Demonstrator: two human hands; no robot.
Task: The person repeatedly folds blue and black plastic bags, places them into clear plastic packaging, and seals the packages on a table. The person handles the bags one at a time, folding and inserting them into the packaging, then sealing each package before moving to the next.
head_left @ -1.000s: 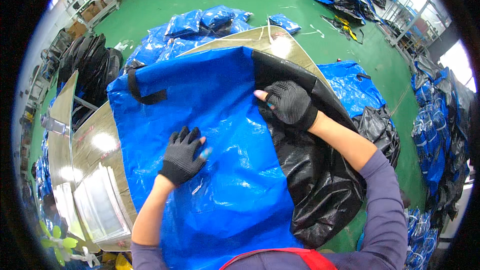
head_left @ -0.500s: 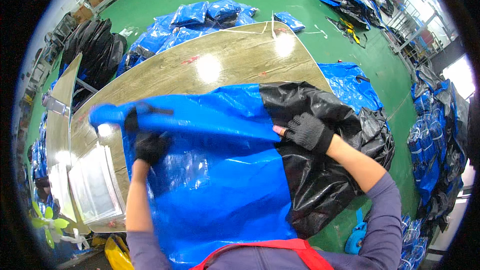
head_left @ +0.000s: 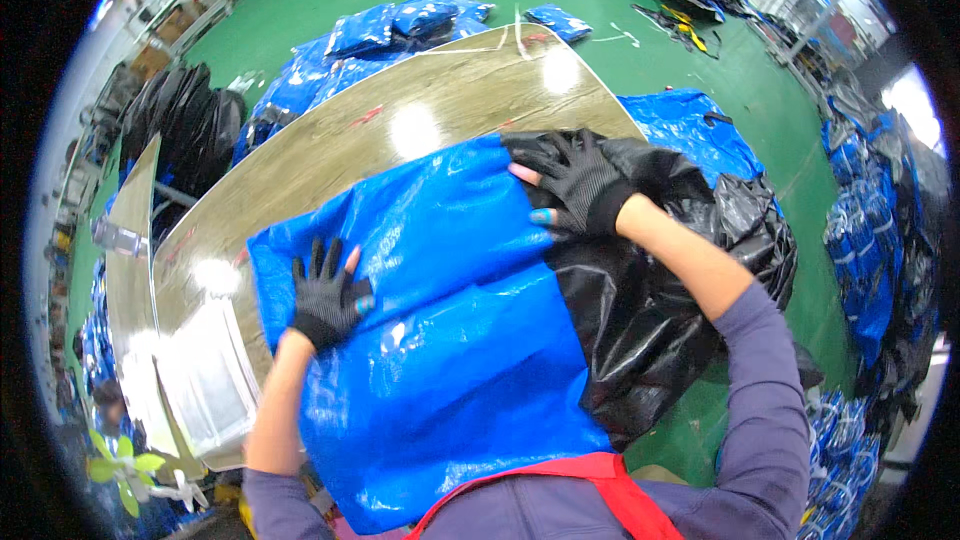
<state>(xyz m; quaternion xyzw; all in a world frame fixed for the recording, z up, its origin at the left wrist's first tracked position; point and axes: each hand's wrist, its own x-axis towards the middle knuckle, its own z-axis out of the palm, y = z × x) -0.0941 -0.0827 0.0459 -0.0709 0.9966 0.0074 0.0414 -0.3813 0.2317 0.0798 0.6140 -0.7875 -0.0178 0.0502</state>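
A large blue sheet (head_left: 460,360) of shiny woven plastic lies across the near part of a wood-patterned table (head_left: 480,90). Its right side joins crumpled black sheeting (head_left: 640,340), which hangs over the table's right edge. On the blue part, near its left edge, my left hand (head_left: 328,290) rests flat with fingers spread, in a dark glove that leaves the thumb tip bare. My right hand (head_left: 580,185), gloved the same way, presses on the black part beside the seam, fingers apart. A fold line crosses the blue between the hands.
Clear plastic sleeves (head_left: 205,370) are stacked at the table's left side. Blue packed bundles (head_left: 360,35) lie on the green floor beyond the table. Another blue sheet (head_left: 690,130) sits past its right edge. Piles of blue and black sheeting (head_left: 860,250) stand at far right.
The blue sheet's left end, lifted and blurred before, now lies flat. My left hand has let go and spread out on it. My right hand has moved up and opened its fingers.
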